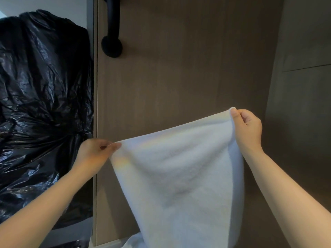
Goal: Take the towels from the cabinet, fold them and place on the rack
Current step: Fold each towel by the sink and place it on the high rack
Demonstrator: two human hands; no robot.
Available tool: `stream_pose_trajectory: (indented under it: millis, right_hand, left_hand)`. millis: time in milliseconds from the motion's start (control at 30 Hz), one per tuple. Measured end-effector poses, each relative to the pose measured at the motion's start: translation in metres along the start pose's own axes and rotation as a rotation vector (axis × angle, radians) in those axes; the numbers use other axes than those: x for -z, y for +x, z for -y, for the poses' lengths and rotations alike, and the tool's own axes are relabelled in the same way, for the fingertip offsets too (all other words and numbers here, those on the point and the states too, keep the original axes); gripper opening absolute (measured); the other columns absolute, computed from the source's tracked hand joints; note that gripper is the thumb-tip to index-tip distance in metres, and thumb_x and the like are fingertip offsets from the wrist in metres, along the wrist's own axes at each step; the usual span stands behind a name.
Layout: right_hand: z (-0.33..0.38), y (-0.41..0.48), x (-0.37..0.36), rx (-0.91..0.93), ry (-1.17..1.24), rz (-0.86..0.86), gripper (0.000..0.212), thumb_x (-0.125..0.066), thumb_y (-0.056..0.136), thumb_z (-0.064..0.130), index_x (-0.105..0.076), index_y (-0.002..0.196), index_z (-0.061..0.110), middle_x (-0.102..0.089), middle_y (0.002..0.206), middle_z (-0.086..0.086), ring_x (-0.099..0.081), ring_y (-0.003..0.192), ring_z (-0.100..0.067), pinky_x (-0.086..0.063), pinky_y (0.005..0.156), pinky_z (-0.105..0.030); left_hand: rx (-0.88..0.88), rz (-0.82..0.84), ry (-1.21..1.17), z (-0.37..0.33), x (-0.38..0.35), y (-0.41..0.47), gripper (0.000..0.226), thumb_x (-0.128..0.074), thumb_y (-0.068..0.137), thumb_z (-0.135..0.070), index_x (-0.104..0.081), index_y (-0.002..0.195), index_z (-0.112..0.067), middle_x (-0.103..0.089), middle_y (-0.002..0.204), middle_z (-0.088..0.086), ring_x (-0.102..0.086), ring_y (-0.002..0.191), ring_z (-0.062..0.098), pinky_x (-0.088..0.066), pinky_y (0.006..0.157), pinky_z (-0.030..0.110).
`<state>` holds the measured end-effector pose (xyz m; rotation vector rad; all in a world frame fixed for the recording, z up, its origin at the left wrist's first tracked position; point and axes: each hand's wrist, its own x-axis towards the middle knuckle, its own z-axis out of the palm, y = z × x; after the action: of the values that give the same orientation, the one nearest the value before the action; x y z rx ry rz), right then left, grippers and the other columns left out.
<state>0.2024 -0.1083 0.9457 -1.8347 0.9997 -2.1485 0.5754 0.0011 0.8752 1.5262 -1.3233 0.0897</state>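
Before the cabinet door [179, 68], the towel [179, 172] hung with its long axis toward 6 o'clock. The left grip [95, 153] pinched its 9 o'clock corner, and the right grip [248, 129] pinched the higher 2 o'clock corner.

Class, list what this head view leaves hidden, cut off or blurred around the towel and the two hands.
Towel: lower end cut off by the bottom edge, head view.
Left hand: fingertips blurred at the towel's corner, head view.
Wooden panel: lower middle hidden behind the towel.
Black bar: upper part cut off by the top edge.
Black bag: contents hidden by its plastic.
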Motion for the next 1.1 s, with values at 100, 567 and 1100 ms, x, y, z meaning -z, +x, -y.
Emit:
stream_pose_trajectory:
  millis: [100, 567, 1100]
  right_hand:
    - [-0.004, -0.001, 0.001, -0.055, 0.007, -0.037, 0.042, -0.055, 0.099, 0.033, -0.051, 0.059, 0.019, -0.044, 0.054, 0.010, -0.042, 0.049, 0.001, -0.032, 0.046, -0.007]
    - [-0.005, -0.014, -0.004, -0.119, 0.046, -0.157, 0.042, -0.055, 0.099, 0.029, -0.049, 0.060, 0.015, -0.040, 0.057, 0.005, -0.040, 0.050, -0.002, -0.031, 0.047, -0.011]
    - [-0.021, -0.031, -0.004, -0.133, -0.168, -0.177, 0.035, -0.051, 0.100, 0.034, -0.056, 0.072, 0.014, -0.047, 0.064, 0.008, -0.043, 0.063, -0.009, -0.032, 0.054, -0.023]
  left_hand:
    - [0.006, -0.109, -0.055, -0.008, 0.002, 0.010, 0.032, -0.065, 0.089, -0.036, -0.070, 0.078, -0.007, -0.067, 0.071, 0.009, -0.062, 0.070, 0.023, -0.039, 0.057, 0.025]
    - [-0.050, -0.301, -0.104, -0.032, 0.004, 0.016, 0.019, -0.057, 0.095, -0.025, -0.063, 0.108, -0.012, -0.062, 0.088, 0.002, -0.055, 0.080, 0.018, -0.038, 0.062, 0.023]
    - [0.303, -0.187, -0.487, -0.030, -0.002, 0.016, 0.008, -0.068, 0.089, -0.028, -0.063, 0.086, -0.023, -0.066, 0.097, 0.004, -0.063, 0.099, 0.029, -0.051, 0.093, 0.047]
